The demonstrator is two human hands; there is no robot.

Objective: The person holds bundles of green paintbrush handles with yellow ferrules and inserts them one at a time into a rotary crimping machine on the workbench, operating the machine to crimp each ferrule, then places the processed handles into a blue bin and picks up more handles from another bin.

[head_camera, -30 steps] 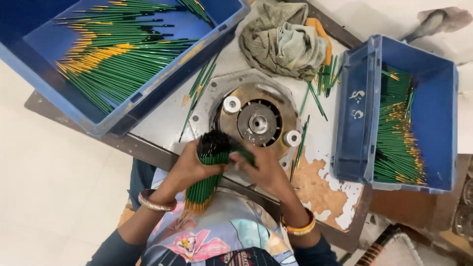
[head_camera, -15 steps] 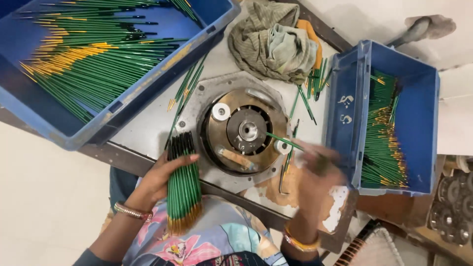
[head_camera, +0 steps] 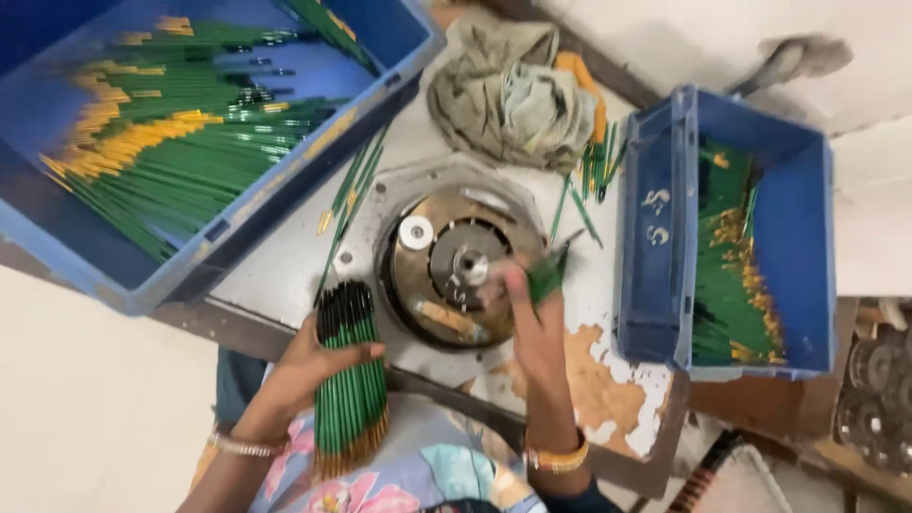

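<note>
My left hand point(head_camera: 306, 367) grips a thick bundle of green pencils point(head_camera: 350, 380), held upright at the table's near edge, dark tips up. My right hand point(head_camera: 532, 313) is raised over the round metal machine point(head_camera: 446, 266) in the middle of the table and pinches a few green pencils point(head_camera: 551, 271) between its fingers; it is blurred. A large blue crate point(head_camera: 123, 285) of green pencils with yellow ends stands at the upper left. A smaller blue crate point(head_camera: 655, 228) with more pencils stands at the right.
A crumpled grey-green cloth point(head_camera: 508, 90) lies behind the machine. Loose pencils point(head_camera: 347, 195) are scattered on the worn white table point(head_camera: 285, 266) between the crates. Round metal parts point(head_camera: 874, 380) sit at the far right, below the table.
The right hand came back left from the small crate toward the machine with a few pencils. The left hand's bundle stayed at the table edge. The view shifted slightly.
</note>
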